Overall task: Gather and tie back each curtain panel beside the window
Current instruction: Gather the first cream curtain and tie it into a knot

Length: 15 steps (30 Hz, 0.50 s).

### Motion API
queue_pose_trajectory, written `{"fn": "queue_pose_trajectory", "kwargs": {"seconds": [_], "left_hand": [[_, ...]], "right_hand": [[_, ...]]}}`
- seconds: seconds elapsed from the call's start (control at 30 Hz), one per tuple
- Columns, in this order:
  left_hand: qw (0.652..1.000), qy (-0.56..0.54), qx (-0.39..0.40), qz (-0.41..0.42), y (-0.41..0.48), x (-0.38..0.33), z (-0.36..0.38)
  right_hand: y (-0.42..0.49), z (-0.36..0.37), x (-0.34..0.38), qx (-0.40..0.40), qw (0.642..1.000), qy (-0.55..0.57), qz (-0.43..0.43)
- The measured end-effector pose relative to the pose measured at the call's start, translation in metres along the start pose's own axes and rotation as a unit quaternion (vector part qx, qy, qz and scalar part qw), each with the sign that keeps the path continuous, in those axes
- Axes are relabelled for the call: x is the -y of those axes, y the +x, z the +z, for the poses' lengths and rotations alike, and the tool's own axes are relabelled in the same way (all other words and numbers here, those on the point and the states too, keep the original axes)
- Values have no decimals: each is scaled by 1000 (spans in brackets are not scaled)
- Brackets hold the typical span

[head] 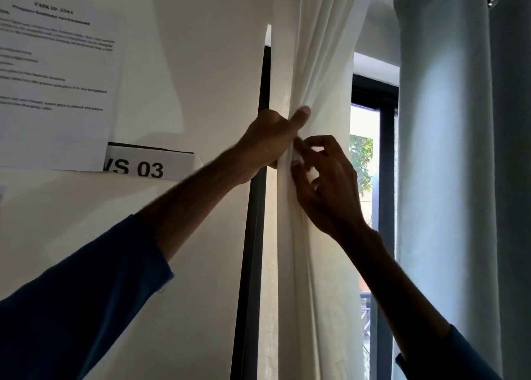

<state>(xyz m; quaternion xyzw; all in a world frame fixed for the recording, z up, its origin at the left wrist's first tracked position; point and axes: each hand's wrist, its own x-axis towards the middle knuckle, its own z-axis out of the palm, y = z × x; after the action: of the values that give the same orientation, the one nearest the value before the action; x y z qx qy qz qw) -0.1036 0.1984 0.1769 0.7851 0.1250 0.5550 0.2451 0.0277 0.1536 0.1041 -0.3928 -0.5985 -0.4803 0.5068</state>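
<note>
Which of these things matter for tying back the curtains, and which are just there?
Part of the job:
white curtain
blue-grey curtain
left hand
right hand

Just there:
printed sheet
"VS 03" label
window frame

Printed sheet (54,72) fixed to the white wall (184,63), its text too blurred to read. Below it, overlapped at one corner, a label (149,165) reading "VS 03" (first character cut off). Green foliage (360,161), possibly a tree, beyond the glass.
</note>
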Motion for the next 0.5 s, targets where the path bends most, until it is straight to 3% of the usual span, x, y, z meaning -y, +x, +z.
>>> {"fn": "queue_pose_trajectory", "kwargs": {"seconds": [0.13,0.2,0.33,0.43,0.5], "left_hand": [[998,23,-56,17,4,5,4],[998,10,-64,9,3,4,8],[999,-11,-40,14,-3,-5,12],[999,-44,-13,19,-4,-11,11],[998,-66,6,18,-6,-14,9]], "right_hand": [[4,-18,-8,57,985,161,32],[10,-32,-20,42,973,217,69],[21,-49,-53,-27,962,192,193],[27,-46,-60,78,875,313,361],[25,-43,-56,142,808,420,387]]}}
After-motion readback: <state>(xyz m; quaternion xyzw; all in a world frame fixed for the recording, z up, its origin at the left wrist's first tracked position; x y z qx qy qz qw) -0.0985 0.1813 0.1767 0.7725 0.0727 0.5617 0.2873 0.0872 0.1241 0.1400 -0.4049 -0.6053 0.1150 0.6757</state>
